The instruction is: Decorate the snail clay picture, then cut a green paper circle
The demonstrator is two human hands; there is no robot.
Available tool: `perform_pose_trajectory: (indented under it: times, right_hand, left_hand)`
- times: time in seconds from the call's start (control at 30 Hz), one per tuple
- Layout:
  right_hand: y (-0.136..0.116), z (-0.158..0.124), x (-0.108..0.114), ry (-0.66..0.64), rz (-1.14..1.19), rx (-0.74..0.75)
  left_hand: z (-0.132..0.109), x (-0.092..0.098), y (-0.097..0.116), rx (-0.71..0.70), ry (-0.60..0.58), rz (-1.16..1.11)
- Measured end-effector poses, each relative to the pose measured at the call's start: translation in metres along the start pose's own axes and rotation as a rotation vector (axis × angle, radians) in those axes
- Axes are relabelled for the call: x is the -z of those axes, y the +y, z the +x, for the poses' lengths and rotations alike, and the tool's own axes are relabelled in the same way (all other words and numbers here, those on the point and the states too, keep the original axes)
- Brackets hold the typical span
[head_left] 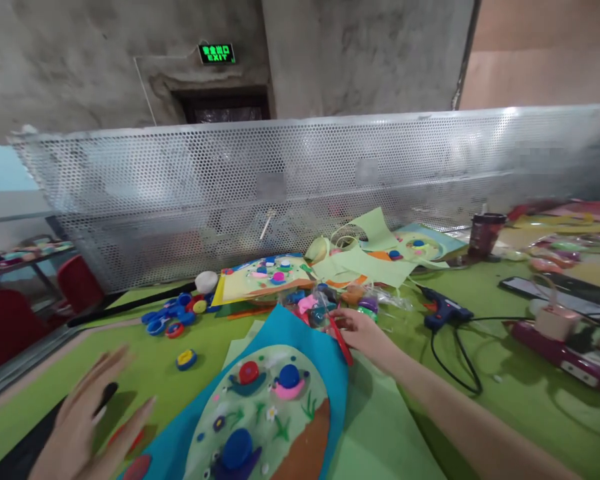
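Note:
A blue sheet of craft paper (316, 353) lies at the front, with a pale green oval bearing clay snails. Their shells are bottle caps, one red (249, 372), one blue (289, 376) and a larger blue one (237, 448). My left hand (87, 417), blurred, is over the table left of the picture with its fingers spread. A small black object (109, 396) shows between thumb and fingers; it does not look gripped. My right hand (363, 335) is closed on a long red object (341, 341), perhaps a scissor handle, at the sheet's right edge.
Blue bottle caps (167, 315) lie in a pile at the left. Behind the sheet are bagged clay pieces (365, 305) and another snail picture (267, 277). A glue gun (445, 310), power strip (565, 353) and dark cup (485, 235) stand right. A perforated metal screen (305, 167) bounds the back.

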State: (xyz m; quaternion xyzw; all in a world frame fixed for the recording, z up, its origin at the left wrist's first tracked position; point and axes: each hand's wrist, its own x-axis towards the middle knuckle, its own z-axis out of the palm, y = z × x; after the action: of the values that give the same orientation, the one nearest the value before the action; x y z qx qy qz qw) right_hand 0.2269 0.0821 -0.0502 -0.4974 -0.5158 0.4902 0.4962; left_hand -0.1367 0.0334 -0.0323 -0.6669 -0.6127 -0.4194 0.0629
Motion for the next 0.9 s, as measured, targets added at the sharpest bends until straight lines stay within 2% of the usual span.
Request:
perform_pose_trajectory:
  times: [0.03,0.1,0.13,0.27,0.33,0.37,0.47,0.63,0.73,0.9]
  right_hand:
    - [-0.001,0.0,0.0,-0.015,-0.004,-0.004]
    - [-0.003,-0.002,0.001,-0.034,-0.009,-0.015]
    - [-0.004,-0.002,0.001,-0.037,-0.007,-0.022]
    - [-0.006,-0.006,0.002,-0.052,0.036,-0.044]
    - [-0.007,-0.008,0.003,-0.078,0.057,-0.045]
    - [-0.007,-0.008,0.003,-0.091,0.065,-0.044]
    - [-0.005,-0.008,0.002,-0.103,0.08,-0.046]
    - [-0.001,-0.01,-0.003,-0.041,0.086,-0.069]
    - [-0.001,-0.017,-0.01,-0.062,0.095,-0.063]
    - [-0.002,-0.032,-0.018,-0.11,0.105,-0.014]
  left_hand:
    - [0.012,-0.004,0.01,-0.043,-0.127,-0.023]
    - [0.034,-0.023,0.031,-0.053,-0.495,-0.099]
    - [0.044,-0.038,0.041,-0.056,-0.574,-0.121]
    - [0.066,-0.102,0.066,-0.083,-0.702,-0.184]
    - [0.07,-0.12,0.066,-0.085,-0.709,-0.217]
    - [0.071,-0.123,0.065,-0.088,-0.703,-0.233]
    - [0.07,-0.112,0.057,-0.09,-0.639,-0.268]
    - [0.054,-0.067,0.044,0.0,-0.339,-0.246]
    - [0.037,-0.046,0.035,0.055,-0.2,-0.221]
    - [0.024,-0.032,0.02,0.105,-0.086,-0.212]
